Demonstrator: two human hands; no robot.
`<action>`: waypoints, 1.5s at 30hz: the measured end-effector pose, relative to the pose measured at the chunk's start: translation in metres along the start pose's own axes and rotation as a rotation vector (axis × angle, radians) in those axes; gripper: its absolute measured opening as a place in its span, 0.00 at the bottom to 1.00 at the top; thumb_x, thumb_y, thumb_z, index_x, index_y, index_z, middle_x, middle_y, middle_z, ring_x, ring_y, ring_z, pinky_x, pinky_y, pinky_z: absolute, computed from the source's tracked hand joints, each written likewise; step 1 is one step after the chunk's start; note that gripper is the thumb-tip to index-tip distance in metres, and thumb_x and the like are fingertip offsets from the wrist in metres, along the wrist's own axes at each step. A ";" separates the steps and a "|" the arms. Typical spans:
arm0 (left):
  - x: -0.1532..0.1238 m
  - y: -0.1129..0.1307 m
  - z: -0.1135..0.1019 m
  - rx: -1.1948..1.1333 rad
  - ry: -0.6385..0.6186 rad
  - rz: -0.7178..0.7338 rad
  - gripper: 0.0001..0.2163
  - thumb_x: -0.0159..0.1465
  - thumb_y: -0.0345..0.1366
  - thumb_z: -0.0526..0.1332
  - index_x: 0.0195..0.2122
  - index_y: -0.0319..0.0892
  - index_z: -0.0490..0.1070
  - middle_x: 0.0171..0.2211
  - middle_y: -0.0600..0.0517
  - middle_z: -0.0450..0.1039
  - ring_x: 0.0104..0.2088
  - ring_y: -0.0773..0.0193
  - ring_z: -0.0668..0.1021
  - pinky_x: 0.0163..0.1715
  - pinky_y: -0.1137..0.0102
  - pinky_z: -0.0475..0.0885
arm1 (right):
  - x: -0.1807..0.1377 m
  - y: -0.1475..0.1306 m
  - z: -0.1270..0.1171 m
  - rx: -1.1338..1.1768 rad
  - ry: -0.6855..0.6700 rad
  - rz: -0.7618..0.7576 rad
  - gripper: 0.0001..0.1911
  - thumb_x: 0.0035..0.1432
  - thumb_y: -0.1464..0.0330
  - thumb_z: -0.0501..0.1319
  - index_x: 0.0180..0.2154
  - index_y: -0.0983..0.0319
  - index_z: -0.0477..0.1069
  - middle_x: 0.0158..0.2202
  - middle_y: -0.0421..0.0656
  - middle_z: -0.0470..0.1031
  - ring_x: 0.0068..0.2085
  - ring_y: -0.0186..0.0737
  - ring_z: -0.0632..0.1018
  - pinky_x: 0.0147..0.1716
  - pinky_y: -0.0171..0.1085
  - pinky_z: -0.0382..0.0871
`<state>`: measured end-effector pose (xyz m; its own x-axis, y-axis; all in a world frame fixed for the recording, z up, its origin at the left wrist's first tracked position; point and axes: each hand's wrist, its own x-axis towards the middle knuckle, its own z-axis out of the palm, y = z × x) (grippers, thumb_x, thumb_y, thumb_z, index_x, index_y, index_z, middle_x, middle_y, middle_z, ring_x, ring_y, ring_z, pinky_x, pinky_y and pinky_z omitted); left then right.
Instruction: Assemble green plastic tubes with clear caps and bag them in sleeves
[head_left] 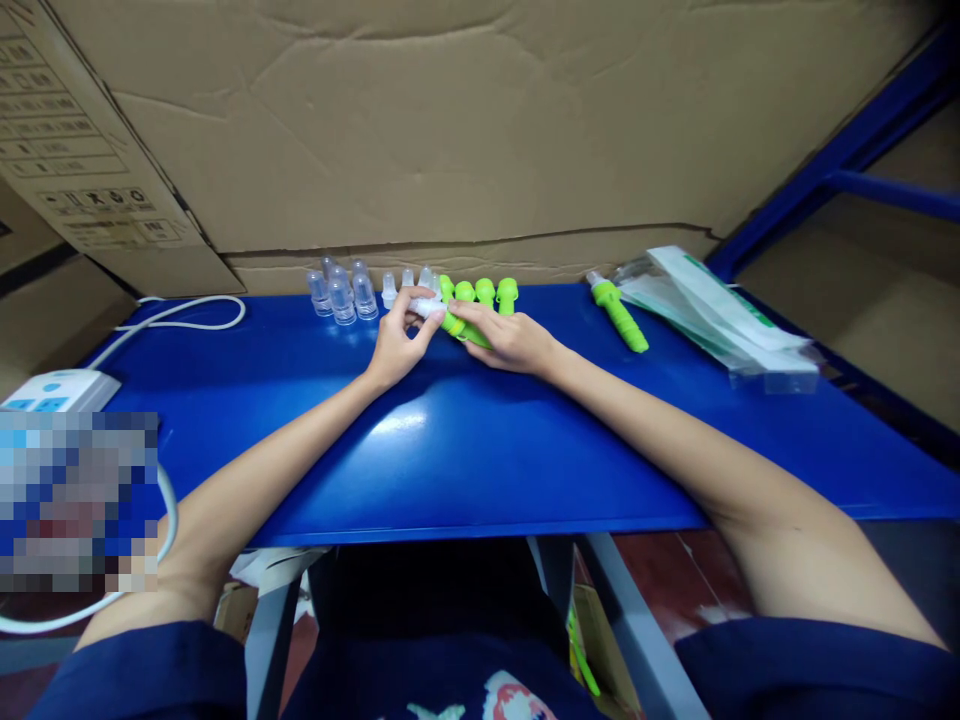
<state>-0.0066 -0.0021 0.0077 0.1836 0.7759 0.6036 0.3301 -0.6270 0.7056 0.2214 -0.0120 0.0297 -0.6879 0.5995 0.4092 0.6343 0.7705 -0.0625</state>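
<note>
Both my hands meet at the far middle of a blue table (465,450). My left hand (397,345) pinches the white tip of a green pen-shaped piece (457,326), fingers closed on it. My right hand (510,340) grips the green body of the same piece from the right. Just behind them stands a row of green caps (486,291). To the left of those stand several clear plastic caps (343,293). Another green pen-shaped piece (619,313) lies alone further right.
Clear plastic bags (720,315) lie at the table's back right. A white power strip (56,390) with a white cable (184,312) sits at the left edge. A cardboard wall (450,130) closes the back. A blue shelf frame (847,150) rises on the right.
</note>
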 end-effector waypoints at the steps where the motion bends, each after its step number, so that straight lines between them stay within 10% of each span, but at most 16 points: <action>1: 0.000 -0.001 0.000 -0.005 -0.005 -0.004 0.28 0.69 0.66 0.57 0.53 0.46 0.68 0.50 0.45 0.77 0.39 0.60 0.82 0.43 0.61 0.81 | 0.000 0.001 0.000 0.007 0.001 0.001 0.33 0.70 0.67 0.51 0.74 0.62 0.61 0.71 0.53 0.68 0.67 0.60 0.75 0.51 0.57 0.83; 24: -0.003 0.012 -0.008 0.081 -0.128 0.072 0.18 0.73 0.49 0.56 0.54 0.42 0.71 0.52 0.44 0.80 0.38 0.62 0.80 0.43 0.66 0.77 | 0.000 -0.004 -0.002 -0.176 -0.003 -0.042 0.31 0.71 0.67 0.51 0.71 0.68 0.66 0.67 0.59 0.72 0.58 0.60 0.82 0.40 0.48 0.85; 45: -0.001 -0.006 -0.004 -0.039 -0.288 0.212 0.40 0.72 0.61 0.57 0.79 0.52 0.46 0.71 0.37 0.65 0.36 0.63 0.79 0.41 0.63 0.78 | 0.000 -0.007 0.001 -0.065 0.036 -0.086 0.37 0.69 0.72 0.51 0.77 0.59 0.55 0.76 0.55 0.59 0.66 0.64 0.75 0.47 0.56 0.83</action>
<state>-0.0123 0.0005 0.0044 0.4995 0.6124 0.6128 0.2222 -0.7742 0.5926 0.2170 -0.0169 0.0290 -0.7285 0.5227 0.4428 0.5960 0.8023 0.0333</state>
